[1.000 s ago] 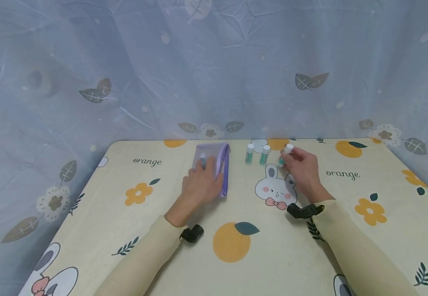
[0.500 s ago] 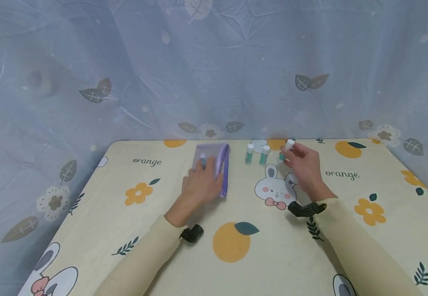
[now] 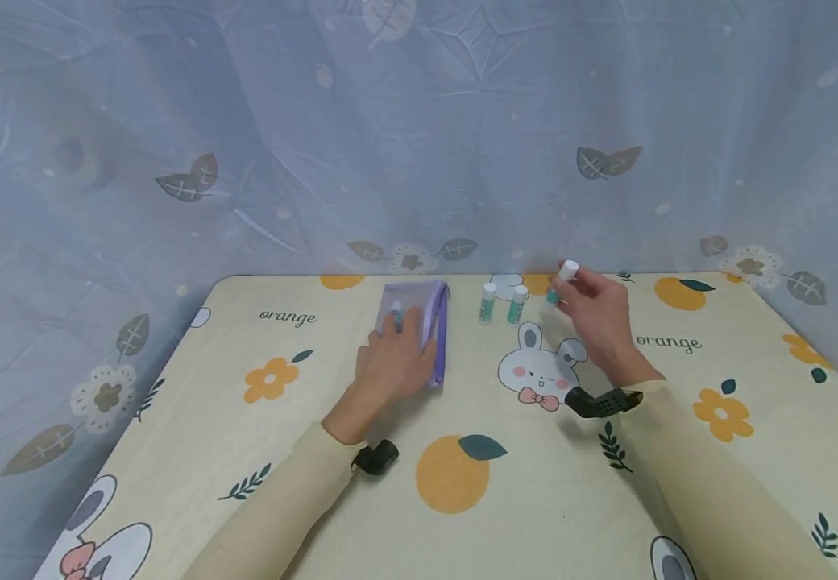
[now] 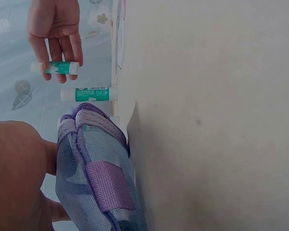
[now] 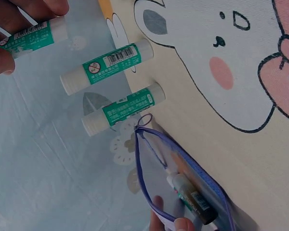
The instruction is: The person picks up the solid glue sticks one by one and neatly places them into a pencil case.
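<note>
My right hand holds a glue stick with a white cap and green label, pinched between thumb and fingers. In the left wrist view that glue stick is clear of the table. Two similar glue sticks, the left one and the right one, stand upright between my hands. My left hand grips the side of a mesh zip pouch with purple trim. From the right wrist, the pouch's mouth appears unzipped and parted, with another glue stick inside.
A cream patterned cloth covers the table. Just behind its far edge hangs a blue-grey patterned curtain. The pouch lies left of the standing glue sticks.
My right hand has lifted the glue stick upward and slightly away from the two standing ones. My left hand and the pouch have stayed put.
</note>
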Demonstrator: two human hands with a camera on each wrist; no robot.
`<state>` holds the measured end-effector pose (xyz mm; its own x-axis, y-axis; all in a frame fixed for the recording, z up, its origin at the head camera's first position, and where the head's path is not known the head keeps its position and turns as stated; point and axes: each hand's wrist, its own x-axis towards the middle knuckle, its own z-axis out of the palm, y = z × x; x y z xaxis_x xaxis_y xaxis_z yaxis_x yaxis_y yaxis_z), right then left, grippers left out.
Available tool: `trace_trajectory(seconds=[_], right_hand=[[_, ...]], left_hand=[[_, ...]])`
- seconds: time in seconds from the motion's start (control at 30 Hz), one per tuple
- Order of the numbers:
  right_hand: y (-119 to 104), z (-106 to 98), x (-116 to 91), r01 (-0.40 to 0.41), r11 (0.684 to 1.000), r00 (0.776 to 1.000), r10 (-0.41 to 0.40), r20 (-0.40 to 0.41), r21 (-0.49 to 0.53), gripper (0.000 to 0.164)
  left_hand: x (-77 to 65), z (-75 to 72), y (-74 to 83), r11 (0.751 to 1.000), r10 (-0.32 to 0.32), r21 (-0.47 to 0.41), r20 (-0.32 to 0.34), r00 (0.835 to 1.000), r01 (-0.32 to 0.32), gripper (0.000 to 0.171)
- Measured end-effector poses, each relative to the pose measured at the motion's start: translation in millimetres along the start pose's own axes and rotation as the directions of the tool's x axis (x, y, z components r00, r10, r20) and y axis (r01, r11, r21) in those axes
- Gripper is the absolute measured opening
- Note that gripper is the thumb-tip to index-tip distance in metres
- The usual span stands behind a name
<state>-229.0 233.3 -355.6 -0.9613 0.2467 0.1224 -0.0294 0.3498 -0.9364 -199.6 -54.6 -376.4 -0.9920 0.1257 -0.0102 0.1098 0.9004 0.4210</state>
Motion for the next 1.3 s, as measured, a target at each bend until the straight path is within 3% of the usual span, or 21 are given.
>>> trace_trajectory(seconds=[0.63,1.3], right_hand=[[-11.7,1.0,-2.0,0.037,0.999,0.999,-0.038,0.022,0.038,0.053],[-17.8,1.8,-3.2,0.017,0.999,1.000,-0.017,0.010,0.041,0.052]], left_hand=[[-2.1,-1.2,1.4,1.000,0.002,-0.007,-0.005,1.000,-0.002,0.065],[-0.3,0.7,-0.3,1.000,0.001,0.006,0.007,1.000,-0.001,0.065]])
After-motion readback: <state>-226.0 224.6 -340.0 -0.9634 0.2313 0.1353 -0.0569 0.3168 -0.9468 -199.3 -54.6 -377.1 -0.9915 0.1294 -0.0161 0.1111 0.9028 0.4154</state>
